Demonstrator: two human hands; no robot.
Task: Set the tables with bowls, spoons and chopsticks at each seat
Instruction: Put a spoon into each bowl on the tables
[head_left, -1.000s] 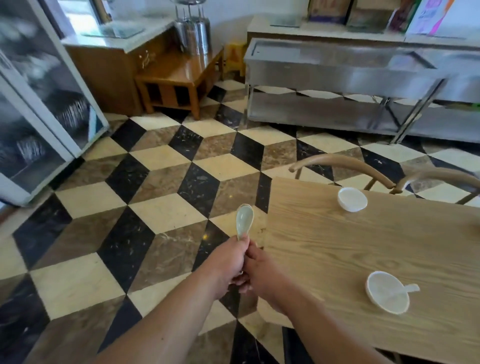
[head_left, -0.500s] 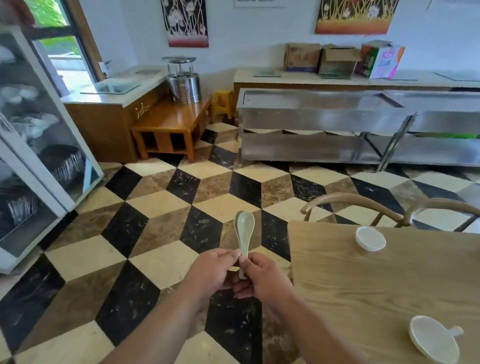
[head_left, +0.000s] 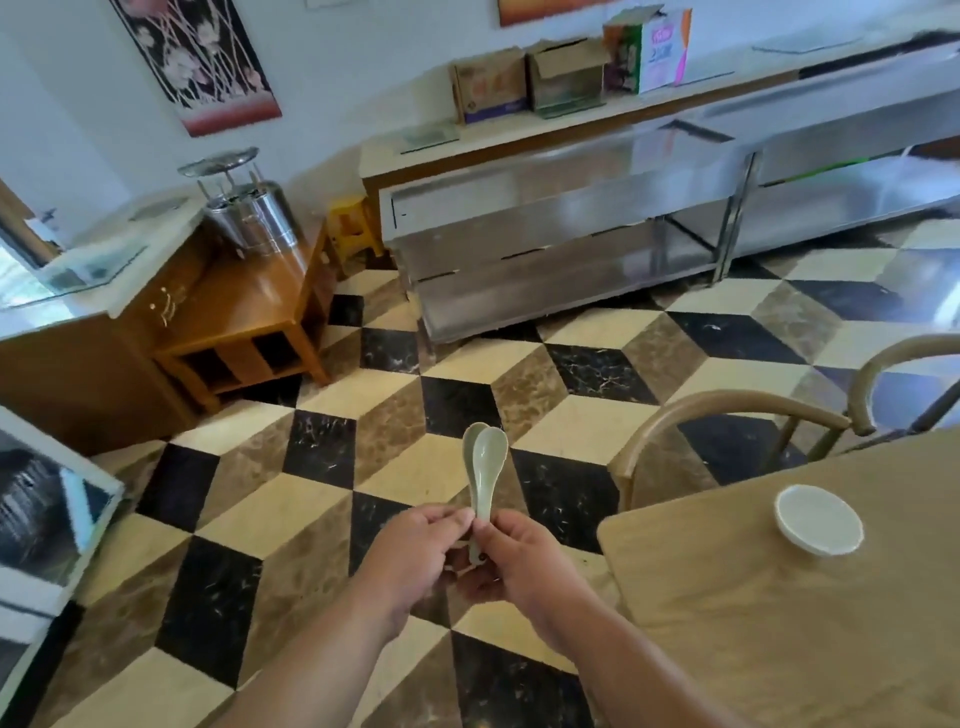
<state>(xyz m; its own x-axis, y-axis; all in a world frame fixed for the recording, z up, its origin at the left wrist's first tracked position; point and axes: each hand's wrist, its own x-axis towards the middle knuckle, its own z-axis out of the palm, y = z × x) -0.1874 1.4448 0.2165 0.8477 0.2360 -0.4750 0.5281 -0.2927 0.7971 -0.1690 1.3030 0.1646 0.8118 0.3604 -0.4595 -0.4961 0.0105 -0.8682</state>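
The left hand (head_left: 415, 551) and right hand (head_left: 524, 561) meet over the checkered floor (head_left: 322, 525), just left of the bench (head_left: 779, 623). Both pinch the handles of two spoons (head_left: 488, 457). These are glossy, pale green soup spoons with deep bowls, held upright, one overlapping the other. Further on, a small white bowl (head_left: 819, 519) sits on the bench near its far edge. A curved-back chair (head_left: 727, 402) stands just behind it.

spoons (head_left: 485, 467) left of table (head_left: 805, 623), above floor (head_left: 311, 519)
bowl (head_left: 819, 519) on table near its far-left corner; chair (head_left: 727, 408) just behind that corner, counter (head_left: 571, 208) farther back
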